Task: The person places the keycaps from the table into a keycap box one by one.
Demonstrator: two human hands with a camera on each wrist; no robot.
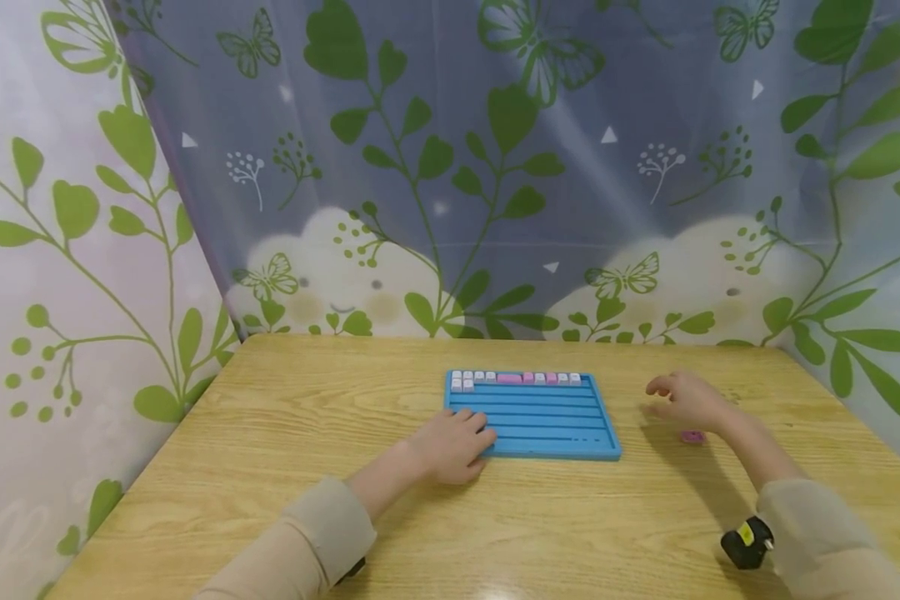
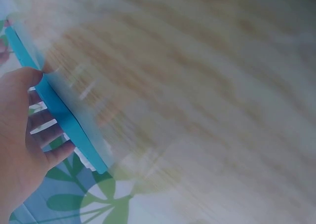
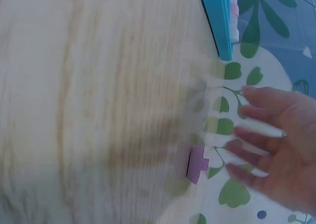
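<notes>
A blue ridged tray (image 1: 547, 423) lies on the wooden table. White and pink keycaps (image 1: 508, 379) line its back row, and two more white ones sit in the second row at the left. At the tray's front left corner, my left hand (image 1: 453, 446) holds the frame, thumb (image 2: 30, 78) against the front edge and fingers spread along the left side. To the right of the tray my right hand (image 1: 690, 402) hovers over the table, fingers loosely bent and holding nothing. A small pink-purple piece with a short stub (image 3: 197, 165) lies on the table close by that hand.
The wooden table (image 1: 330, 375) reaches back to a patterned cloth (image 1: 450, 167) with leaves and butterflies. Another patterned cloth (image 1: 82, 275) hangs along the left side. A black device (image 1: 747, 543) is strapped near the right sleeve.
</notes>
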